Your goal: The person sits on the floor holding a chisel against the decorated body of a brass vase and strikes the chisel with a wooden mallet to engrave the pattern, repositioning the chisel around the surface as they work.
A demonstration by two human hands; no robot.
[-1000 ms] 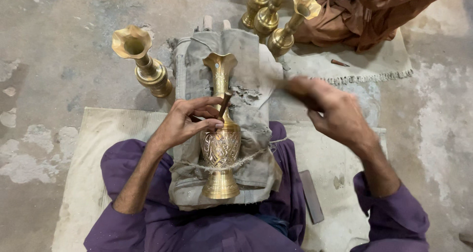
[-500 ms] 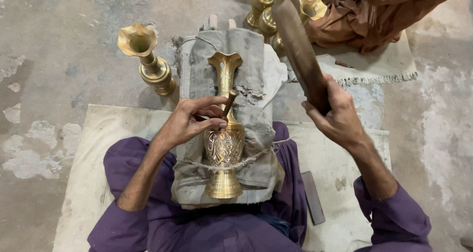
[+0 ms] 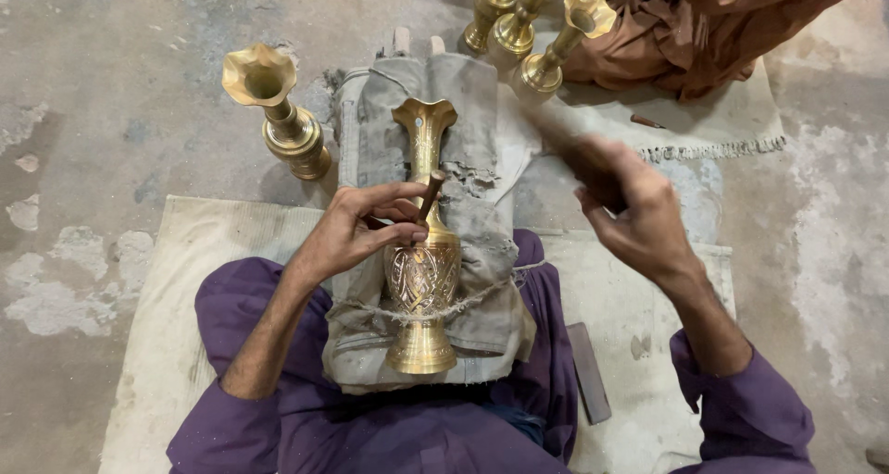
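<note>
One brass vase lies on a cloth-wrapped block across the person's lap, tied down with string. The left hand pinches a small chisel against its neck; the right hand is closed round a blurred wooden mallet. The vase looks heavy, hard and smooth, safest gripped at its narrow neck.

Vase on cloth pad

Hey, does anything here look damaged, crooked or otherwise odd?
Yes: the grey cloth pad under the lying brass vase is torn and frayed beside the vase's neck. A loose string crosses the vase's body. The right hand is blurred.
</note>
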